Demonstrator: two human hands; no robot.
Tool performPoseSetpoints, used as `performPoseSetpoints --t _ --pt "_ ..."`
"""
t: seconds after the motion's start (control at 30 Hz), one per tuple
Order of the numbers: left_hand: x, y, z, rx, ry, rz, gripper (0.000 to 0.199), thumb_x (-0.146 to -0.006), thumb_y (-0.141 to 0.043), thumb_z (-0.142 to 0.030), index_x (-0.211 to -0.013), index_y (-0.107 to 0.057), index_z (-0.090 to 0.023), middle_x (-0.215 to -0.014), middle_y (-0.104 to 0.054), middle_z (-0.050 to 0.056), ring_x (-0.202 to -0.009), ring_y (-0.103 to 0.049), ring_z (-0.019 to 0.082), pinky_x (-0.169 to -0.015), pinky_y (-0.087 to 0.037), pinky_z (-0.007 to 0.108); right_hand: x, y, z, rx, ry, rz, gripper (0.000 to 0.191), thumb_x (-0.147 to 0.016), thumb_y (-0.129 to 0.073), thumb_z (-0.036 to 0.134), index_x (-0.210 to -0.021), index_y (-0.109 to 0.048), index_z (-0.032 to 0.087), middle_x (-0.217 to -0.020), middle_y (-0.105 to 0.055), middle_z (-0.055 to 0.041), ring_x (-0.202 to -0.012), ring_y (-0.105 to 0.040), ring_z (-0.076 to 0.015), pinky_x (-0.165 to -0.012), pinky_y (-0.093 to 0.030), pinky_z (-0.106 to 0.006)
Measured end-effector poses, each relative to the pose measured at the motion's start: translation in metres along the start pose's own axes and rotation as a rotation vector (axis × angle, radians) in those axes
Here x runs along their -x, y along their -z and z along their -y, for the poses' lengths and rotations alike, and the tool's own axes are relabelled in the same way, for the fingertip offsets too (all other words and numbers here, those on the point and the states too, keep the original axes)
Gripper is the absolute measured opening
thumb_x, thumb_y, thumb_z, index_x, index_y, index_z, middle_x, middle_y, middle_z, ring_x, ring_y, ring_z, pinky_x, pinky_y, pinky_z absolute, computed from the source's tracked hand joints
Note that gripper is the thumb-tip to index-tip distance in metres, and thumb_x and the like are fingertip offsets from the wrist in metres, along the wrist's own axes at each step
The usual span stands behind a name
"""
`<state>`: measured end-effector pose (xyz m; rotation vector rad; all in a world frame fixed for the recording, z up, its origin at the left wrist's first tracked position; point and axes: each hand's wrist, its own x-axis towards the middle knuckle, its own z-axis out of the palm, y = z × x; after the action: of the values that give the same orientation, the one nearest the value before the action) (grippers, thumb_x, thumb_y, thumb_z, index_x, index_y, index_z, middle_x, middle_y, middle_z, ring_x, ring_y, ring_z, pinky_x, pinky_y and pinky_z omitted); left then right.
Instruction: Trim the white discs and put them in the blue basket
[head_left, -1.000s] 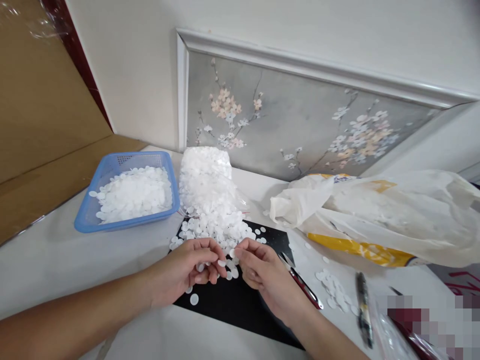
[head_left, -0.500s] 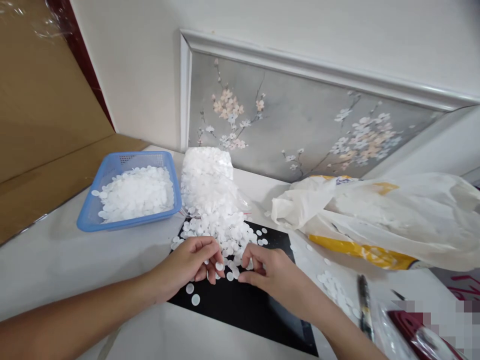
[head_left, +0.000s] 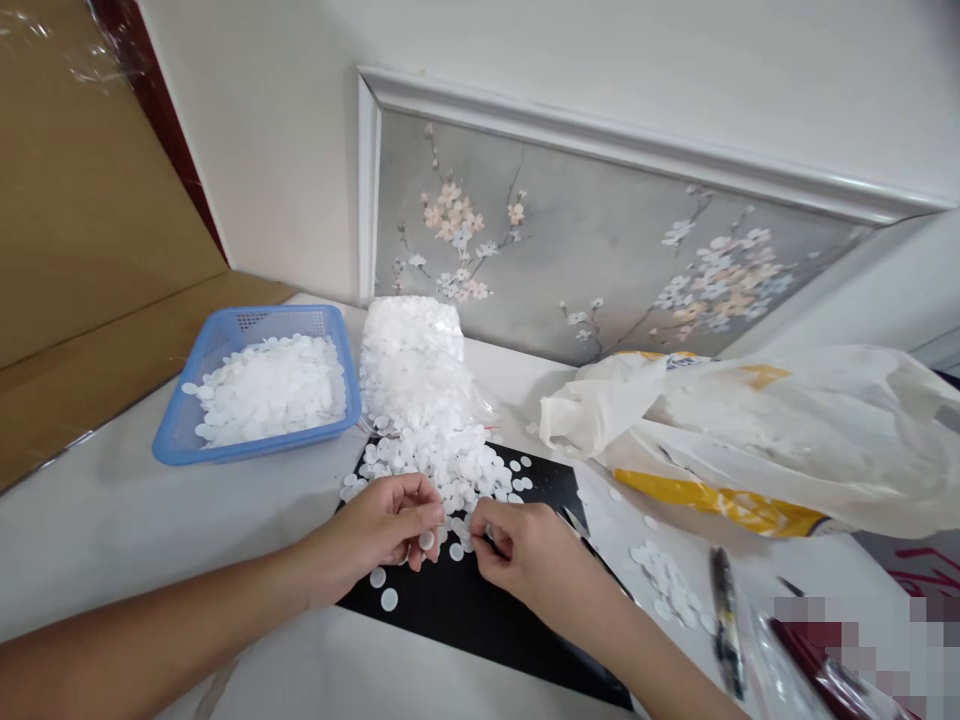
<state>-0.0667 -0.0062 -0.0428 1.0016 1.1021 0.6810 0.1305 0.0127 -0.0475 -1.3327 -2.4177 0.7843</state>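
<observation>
A heap of small white plastic discs (head_left: 442, 455) spills from a clear bag (head_left: 412, 345) onto a black board (head_left: 465, 615). My left hand (head_left: 386, 525) is closed at the heap's near left side, with a white disc (head_left: 426, 541) among its curled fingers. Opposite it, my right hand (head_left: 529, 550) has thumb and forefinger pinched together at the near right edge of the heap. Whatever lies between those fingertips, if anything, is hidden. Two loose discs (head_left: 388, 600) rest on the board below my left hand.
A blue basket (head_left: 169, 440) of similar discs stands at the left, beside cardboard (head_left: 97, 220). On the right lie a white and yellow plastic bag (head_left: 750, 440), a scatter of flat discs (head_left: 667, 580) and a dark pen-like tool (head_left: 725, 620). A framed flower panel (head_left: 600, 230) backs the table.
My right thumb and forefinger have closed from a gap into a pinch. My left thumb has come up against its forefinger, and the disc there has shifted slightly left.
</observation>
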Motion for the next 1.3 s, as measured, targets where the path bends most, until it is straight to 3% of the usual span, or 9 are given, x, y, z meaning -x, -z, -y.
performPoseSetpoints --t 0.17,0.3,0.5,0.67,0.9,1.0,1.1,1.2,1.3 --pt "-0.001 -0.001 0.006 0.032 -0.006 0.002 0.031 -0.079 -0.064 -0.047 -0.085 -0.055 -0.017 -0.056 -0.058 -0.005 -0.046 -0.040 0.005 -0.045 -0.020 0.019 0.000 -0.001 0.011 -0.382 -0.109 -0.051 0.008 -0.075 -0.054 0.017 -0.068 -0.054 0.020 -0.052 -0.033 0.0087 -0.048 -0.031 -0.0086 -0.047 -0.027 -0.020" --pt "0.000 -0.002 0.009 0.097 0.017 0.033 0.032 -0.078 -0.065 -0.048 -0.079 -0.054 -0.018 -0.054 -0.059 -0.005 -0.041 -0.033 0.004 -0.043 -0.017 0.019 0.000 -0.007 0.014 -0.481 -0.120 -0.058 0.007 -0.077 -0.055 0.021 -0.070 -0.056 0.019 -0.053 -0.034 0.0086 -0.049 -0.031 -0.0085 -0.047 -0.027 -0.020" --pt "0.002 -0.005 0.003 0.102 0.080 -0.053 0.032 -0.070 -0.073 -0.043 -0.078 -0.054 -0.018 -0.056 -0.060 -0.004 -0.042 -0.034 0.003 -0.041 -0.015 0.018 0.001 -0.014 0.014 -0.501 -0.126 -0.058 0.010 -0.079 -0.058 0.028 -0.077 -0.059 0.018 -0.052 -0.033 0.0094 -0.048 -0.028 -0.0083 -0.046 -0.024 -0.022" --pt "0.004 -0.006 0.000 0.142 0.106 -0.022 0.037 -0.076 -0.067 -0.052 -0.080 -0.050 -0.019 -0.061 -0.064 -0.001 -0.047 -0.039 0.004 -0.043 -0.018 0.018 0.000 -0.014 0.014 -0.653 -0.190 -0.034 0.019 -0.081 -0.061 0.036 -0.076 -0.060 0.018 -0.054 -0.035 0.0082 -0.050 -0.028 -0.0087 -0.046 -0.022 -0.022" --pt "0.004 -0.005 0.001 0.190 0.080 -0.007 0.033 -0.080 -0.066 -0.047 -0.079 -0.052 -0.017 -0.065 -0.060 -0.002 -0.052 -0.043 0.005 -0.049 -0.025 0.018 -0.003 -0.012 0.010 -0.951 -0.243 0.063 0.030 -0.080 -0.066 0.046 -0.076 -0.060 0.016 -0.055 -0.043 0.0065 -0.045 -0.020 -0.0054 -0.042 -0.013 -0.023" --pt "0.003 -0.004 0.003 0.180 0.084 -0.021 0.028 -0.084 -0.060 -0.043 -0.079 -0.051 -0.017 -0.069 -0.062 0.000 -0.052 -0.043 0.005 -0.049 -0.025 0.020 -0.004 -0.008 0.007 -1.182 -0.276 0.016 0.028 -0.077 -0.068 0.042 -0.073 -0.052 0.020 -0.048 -0.032 0.0111 -0.042 -0.014 -0.0047 -0.040 -0.010 -0.022" --pt "0.002 -0.003 0.004 0.201 0.064 -0.026 0.020 -0.085 -0.055 -0.033 -0.075 -0.046 -0.018 -0.076 -0.066 0.003 -0.057 -0.049 0.007 -0.051 -0.028 0.020 -0.007 -0.002 0.001 -1.348 -0.291 -0.044 0.030 -0.078 -0.059 0.041 -0.064 -0.042 0.021 -0.048 -0.032 0.0096 -0.041 -0.015 -0.0054 -0.040 -0.011 -0.022" --pt "0.001 0.000 0.002 0.262 0.042 -0.028 0.012 -0.080 -0.055 -0.022 -0.076 -0.044 -0.019 -0.079 -0.066 0.003 -0.063 -0.054 0.010 -0.053 -0.031 0.021 -0.011 0.002 -0.006 -1.302 -0.315 -0.052 0.040 -0.081 -0.056 0.045 -0.057 -0.035 0.021 -0.048 -0.035 0.0075 -0.041 -0.016 -0.0056 -0.039 -0.010 -0.023" --pt "-0.001 0.006 -0.003 0.272 -0.006 -0.038 0.007 -0.080 -0.054 -0.021 -0.082 -0.048 -0.020 -0.074 -0.062 0.001 -0.059 -0.051 0.009 -0.049 -0.029 0.021 -0.011 0.001 -0.010 -0.951 -0.262 -0.079 0.035 -0.082 -0.061 0.042 -0.061 -0.043 0.020 -0.050 -0.037 0.0077 -0.043 -0.023 -0.0069 -0.041 -0.015 -0.022"
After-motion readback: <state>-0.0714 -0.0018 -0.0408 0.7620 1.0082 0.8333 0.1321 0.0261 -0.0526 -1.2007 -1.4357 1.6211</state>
